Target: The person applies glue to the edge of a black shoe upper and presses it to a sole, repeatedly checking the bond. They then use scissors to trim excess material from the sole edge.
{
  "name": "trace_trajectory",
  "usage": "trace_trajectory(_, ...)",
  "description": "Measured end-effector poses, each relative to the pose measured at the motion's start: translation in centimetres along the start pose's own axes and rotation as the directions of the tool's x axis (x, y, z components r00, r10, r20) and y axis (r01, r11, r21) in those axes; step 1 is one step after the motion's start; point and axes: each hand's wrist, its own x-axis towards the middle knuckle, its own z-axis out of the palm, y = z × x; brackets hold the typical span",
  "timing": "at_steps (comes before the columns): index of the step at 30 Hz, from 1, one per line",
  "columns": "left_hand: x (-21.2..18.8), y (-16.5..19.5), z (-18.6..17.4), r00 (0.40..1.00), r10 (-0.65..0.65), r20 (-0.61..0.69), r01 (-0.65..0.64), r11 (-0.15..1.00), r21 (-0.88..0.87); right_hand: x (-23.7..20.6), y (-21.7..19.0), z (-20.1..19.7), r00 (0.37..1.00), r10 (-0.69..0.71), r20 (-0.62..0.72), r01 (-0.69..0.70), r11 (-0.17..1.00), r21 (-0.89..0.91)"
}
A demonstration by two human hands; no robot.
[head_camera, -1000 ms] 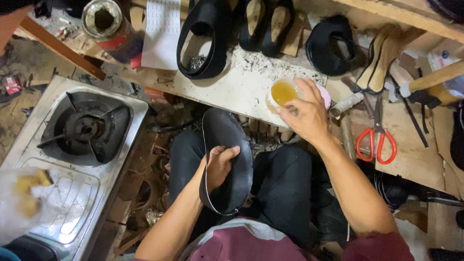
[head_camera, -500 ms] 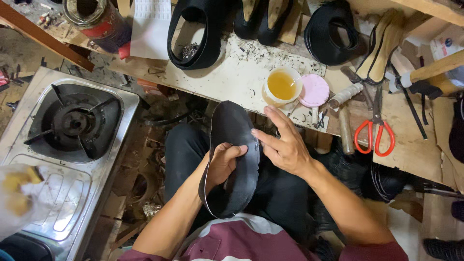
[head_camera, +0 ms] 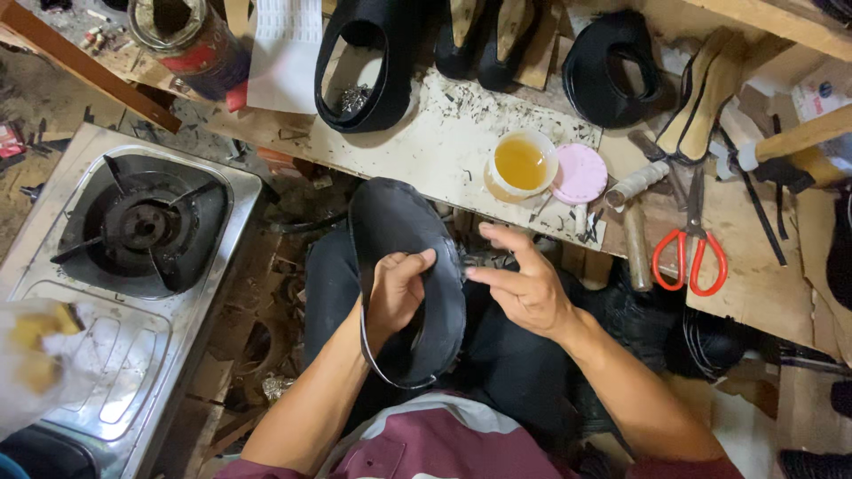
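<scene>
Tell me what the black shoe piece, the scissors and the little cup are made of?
Black shoe piece: likely leather or fake leather, matte; it curves softly in the left hand.
Scissors: grey metal blades, glossy orange plastic handles.
Cup: probably white plastic, holding yellow liquid.

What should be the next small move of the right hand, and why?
Probably bring the right hand onto the edge of the black shoe upper. Its fingers are spread and empty, just beside that edge, while the left hand holds the upper from inside; the open cup of yellow glue stands behind.
</scene>
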Motion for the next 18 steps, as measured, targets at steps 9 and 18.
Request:
trace_trajectory(9, -0.9, 1.2, 1.9, 0.98, -0.197, -0.003, 0.197, 0.978, 0.068, 1.7, 0.4, -0.1, 0.853, 0.521, 0.029, -0.521, 0.85, 0.071)
trace_trajectory(18, -1.1, 1.5, 0.9, 0.998, -0.06, -0.01, 0.06, 0.961, 0.27, 4.0, 6.9, -3.7, 0.962, 0.248, -0.111, -0.272, 0.892, -0.361)
